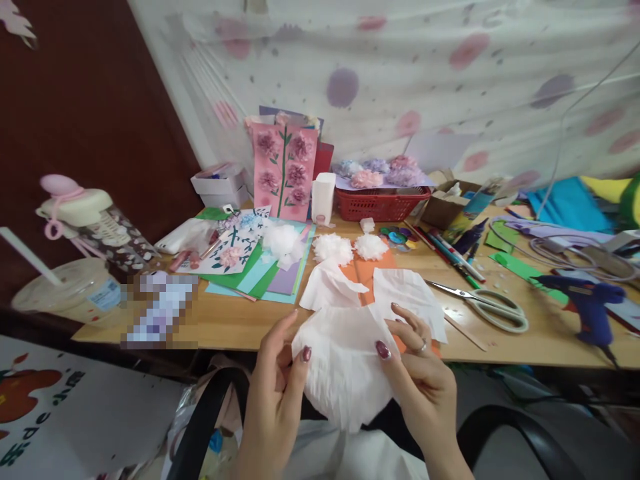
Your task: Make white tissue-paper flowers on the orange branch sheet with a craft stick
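Between my two hands hangs a sheet of white tissue paper (350, 373), its lower part cut into a fringe. My left hand (280, 380) pinches the left edge between thumb and fingers. The right edge is held by my right hand (417, 373), which wears a ring. Just beyond, more white tissue paper (410, 297) lies on orange paper (357, 272). Two fluffy white paper pompoms (333, 249) sit behind it. To the right of my right hand rest scissors (485, 307) with pale handles, slightly spread.
A blue glue gun (583, 300) and cable lie at the right. Coloured sheets (260, 273), a patterned bottle (110, 230) and a drink cup (65, 293) stand at the left. At the back are a pink flower card (285, 170) and a red basket (380, 203) topped by paper flowers.
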